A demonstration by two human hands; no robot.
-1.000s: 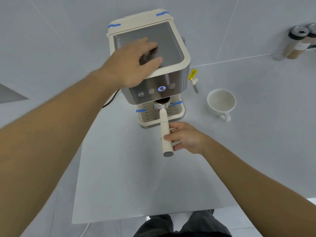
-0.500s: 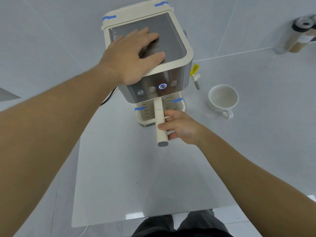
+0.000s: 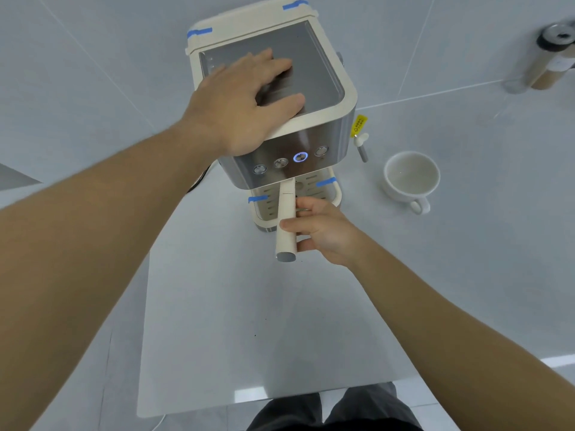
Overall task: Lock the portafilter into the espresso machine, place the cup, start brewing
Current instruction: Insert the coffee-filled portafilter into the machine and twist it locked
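On machine top: left hand (image 3: 249, 101) flat, spread | right hand (image 3: 320, 228) gripping portafilter handle (image 3: 287, 219) | cup (image 3: 410, 178) apart, right

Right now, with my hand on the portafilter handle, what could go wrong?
The machine's own front hides the portafilter head, so a half-seated lock might go unnoticed and leak. The white cup sits off to the side with nothing on the drip tray, so brewing now would likely spill.

Pale tiled wall (image 3: 93, 73), white table (image 3: 249, 337), even light
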